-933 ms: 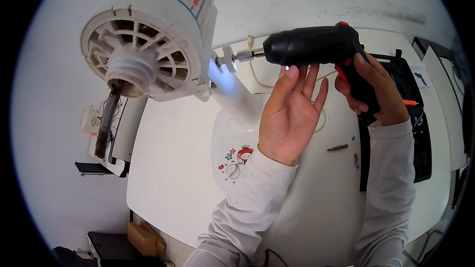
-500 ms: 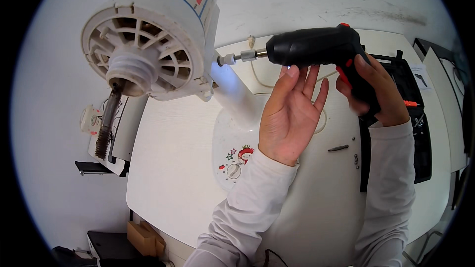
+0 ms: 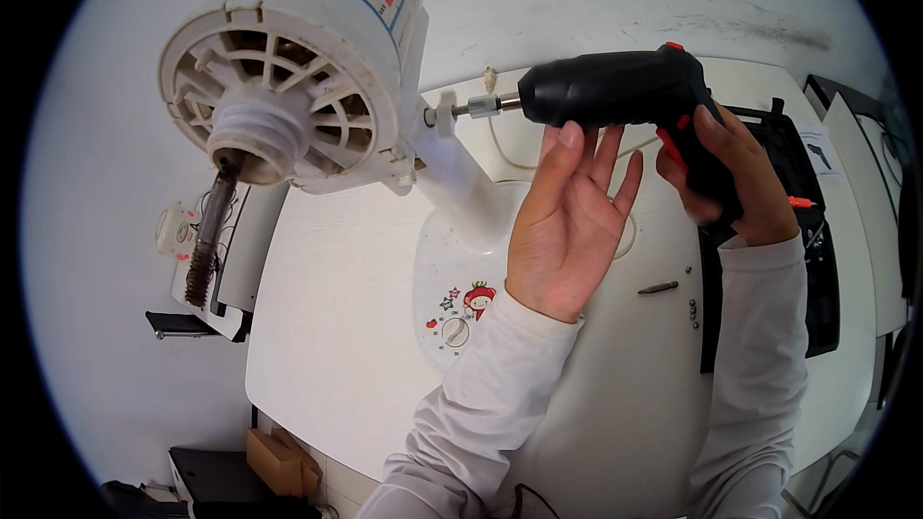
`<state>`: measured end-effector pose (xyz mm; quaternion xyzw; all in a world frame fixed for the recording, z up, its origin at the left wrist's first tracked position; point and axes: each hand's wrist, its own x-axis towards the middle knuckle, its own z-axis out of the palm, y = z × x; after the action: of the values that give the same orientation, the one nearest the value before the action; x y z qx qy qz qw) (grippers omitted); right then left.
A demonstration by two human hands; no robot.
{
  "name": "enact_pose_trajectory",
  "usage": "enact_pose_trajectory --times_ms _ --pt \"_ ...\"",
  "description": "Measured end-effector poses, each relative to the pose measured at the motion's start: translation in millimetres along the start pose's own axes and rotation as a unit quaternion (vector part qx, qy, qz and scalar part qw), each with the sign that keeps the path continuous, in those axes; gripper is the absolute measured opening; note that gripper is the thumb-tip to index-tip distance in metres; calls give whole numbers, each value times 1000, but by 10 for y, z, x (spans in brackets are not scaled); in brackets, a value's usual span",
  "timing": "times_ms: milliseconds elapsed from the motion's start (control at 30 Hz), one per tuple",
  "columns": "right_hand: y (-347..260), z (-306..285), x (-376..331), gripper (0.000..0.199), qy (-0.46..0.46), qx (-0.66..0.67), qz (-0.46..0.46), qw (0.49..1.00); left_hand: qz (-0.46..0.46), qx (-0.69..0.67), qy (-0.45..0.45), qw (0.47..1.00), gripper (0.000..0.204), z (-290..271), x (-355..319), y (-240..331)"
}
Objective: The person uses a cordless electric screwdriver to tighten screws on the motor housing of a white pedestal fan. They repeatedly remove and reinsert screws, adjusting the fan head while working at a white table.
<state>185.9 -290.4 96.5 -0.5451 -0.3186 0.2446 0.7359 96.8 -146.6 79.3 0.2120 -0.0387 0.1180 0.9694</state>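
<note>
My right hand (image 3: 745, 178) is wrapped round the handle of a black cordless screwdriver (image 3: 601, 88) with red parts. Beneath its body, my left hand (image 3: 569, 216) is palm up with fingers stretched out, the fingertips against the underside. From the silver chuck a shaft points left to a small whitish knob (image 3: 443, 113) at the side of a fan's white motor housing (image 3: 288, 67). Whether the bit sits inside the knob cannot be made out. A threaded metal shaft (image 3: 210, 240) sticks out of the housing's front. The white pole (image 3: 460, 187) runs down to a base (image 3: 437, 274) with a dial.
On the white table (image 3: 336, 327) lie a loose bit (image 3: 659, 287) and several small metal pieces (image 3: 693, 313). An open black tool case (image 3: 822, 298) sits at the right, partly behind my right arm. A pale cord (image 3: 499, 149) runs behind the pole. Cardboard (image 3: 274, 461) stands low at the left.
The bright light on the pole has gone out. The knob at the housing's side has turned. Both hands and the screwdriver have shifted very slightly.
</note>
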Motion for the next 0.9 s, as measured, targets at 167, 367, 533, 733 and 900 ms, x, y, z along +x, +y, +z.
enact_pose_trajectory --times_ms 167,367,533,733,900 --pt "16 -6 2 42 6 -5 -1 1000 2 6 6 1000 17 1 4 -5" --pt "12 -4 4 44 14 -13 2 1000 0 14 3 1000 18 -3 9 -3" --pt "6 11 5 46 30 -30 -5 999 2 11 2 1000 19 -20 14 -6" --pt "5 -1 11 47 21 -26 0 999 4 14 -5 1000 21 -28 20 -6" --pt "41 2 9 46 25 -23 -8 999 1 30 -7 1000 26 -24 19 12"
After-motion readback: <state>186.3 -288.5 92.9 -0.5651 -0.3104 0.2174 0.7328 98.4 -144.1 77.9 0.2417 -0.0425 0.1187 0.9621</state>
